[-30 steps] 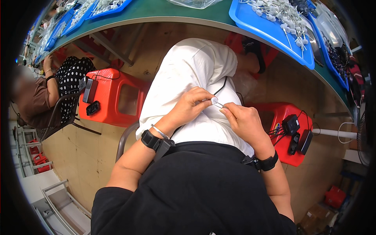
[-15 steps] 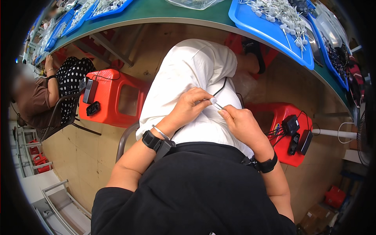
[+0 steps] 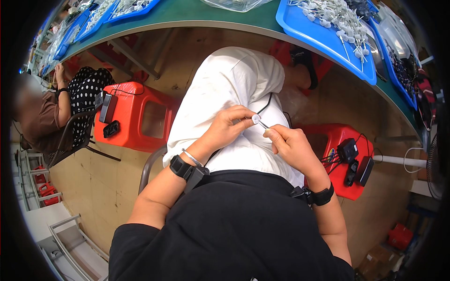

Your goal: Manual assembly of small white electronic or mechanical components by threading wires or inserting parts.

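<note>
Left hand (image 3: 228,127): thumb and forefinger pinching a small white round disc (image 3: 256,119), held over the white fabric trousers (image 3: 213,89). Right hand (image 3: 291,144): pinching one end of a thin dark rod (image 3: 264,126) — other end at the disc, join too small to tell. Blue plastic tray (image 3: 318,40) of white stemmed pieces (image 3: 349,33) on the green-topped table (image 3: 211,14) — upper right.

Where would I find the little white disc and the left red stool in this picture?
Little white disc (image 3: 256,119), head view: on its round face.
Left red stool (image 3: 129,116), head view: bare part of its seat.
</note>
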The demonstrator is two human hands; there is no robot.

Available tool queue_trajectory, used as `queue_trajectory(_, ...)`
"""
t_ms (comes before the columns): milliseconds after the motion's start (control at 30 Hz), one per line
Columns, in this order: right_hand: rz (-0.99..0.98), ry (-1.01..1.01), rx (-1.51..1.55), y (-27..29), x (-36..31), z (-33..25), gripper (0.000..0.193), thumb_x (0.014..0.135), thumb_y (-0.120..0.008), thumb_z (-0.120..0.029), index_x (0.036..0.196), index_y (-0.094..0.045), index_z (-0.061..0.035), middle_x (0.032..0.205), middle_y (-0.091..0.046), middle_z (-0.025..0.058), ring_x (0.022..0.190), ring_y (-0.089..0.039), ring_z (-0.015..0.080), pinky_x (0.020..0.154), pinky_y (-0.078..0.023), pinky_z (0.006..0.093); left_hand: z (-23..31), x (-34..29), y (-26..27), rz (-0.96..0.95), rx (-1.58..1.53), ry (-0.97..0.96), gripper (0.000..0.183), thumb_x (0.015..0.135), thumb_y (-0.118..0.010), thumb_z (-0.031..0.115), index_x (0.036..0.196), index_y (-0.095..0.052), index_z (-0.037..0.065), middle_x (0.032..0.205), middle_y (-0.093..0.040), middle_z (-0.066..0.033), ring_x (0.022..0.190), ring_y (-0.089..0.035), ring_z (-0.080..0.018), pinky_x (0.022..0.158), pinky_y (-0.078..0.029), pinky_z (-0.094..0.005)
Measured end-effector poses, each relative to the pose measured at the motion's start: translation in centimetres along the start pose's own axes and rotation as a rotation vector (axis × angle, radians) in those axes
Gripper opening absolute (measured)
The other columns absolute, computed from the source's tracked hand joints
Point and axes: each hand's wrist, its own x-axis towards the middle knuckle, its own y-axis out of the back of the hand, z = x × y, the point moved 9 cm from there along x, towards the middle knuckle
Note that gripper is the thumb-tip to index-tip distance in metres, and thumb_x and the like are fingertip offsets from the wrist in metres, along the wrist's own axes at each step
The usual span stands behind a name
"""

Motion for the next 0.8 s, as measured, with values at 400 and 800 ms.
queue_trajectory(400, -0.165, -0.159, 0.276, -1.6, -0.1, 1.7, 0.035, 0.106, -0.050, -0.027, 0.098, -0.072, -0.0013, 0.059, -0.054, -0.0022, 0.056, -0.046, 0.0052, 0.055, -0.040, 0.0256, 0.1, 0.0, -0.5, -0.049, -0.013, 0.017, 0.016, 0.092, -0.068, 0.007, 0.106, -0.073, 0.002, 0.093, -0.069, -0.0079, 0.082, -0.062, -0.0171, 0.074, -0.049, -0.0288)
queue_trajectory(800, -0.244, -0.256, 0.388, -2.4, -0.1, 2.6, 0.039, 0.106, -0.050, -0.033, 0.095, -0.072, -0.0022, 0.058, -0.055, -0.0023, 0.057, -0.048, 0.0050, 0.058, -0.040, 0.0247, -0.3, -0.1, -0.8, -0.095, 0.009, 0.006, 0.017, 0.092, -0.068, 0.008, 0.108, -0.074, 0.002, 0.095, -0.070, -0.0081, 0.086, -0.063, -0.0174, 0.077, -0.049, -0.0287)
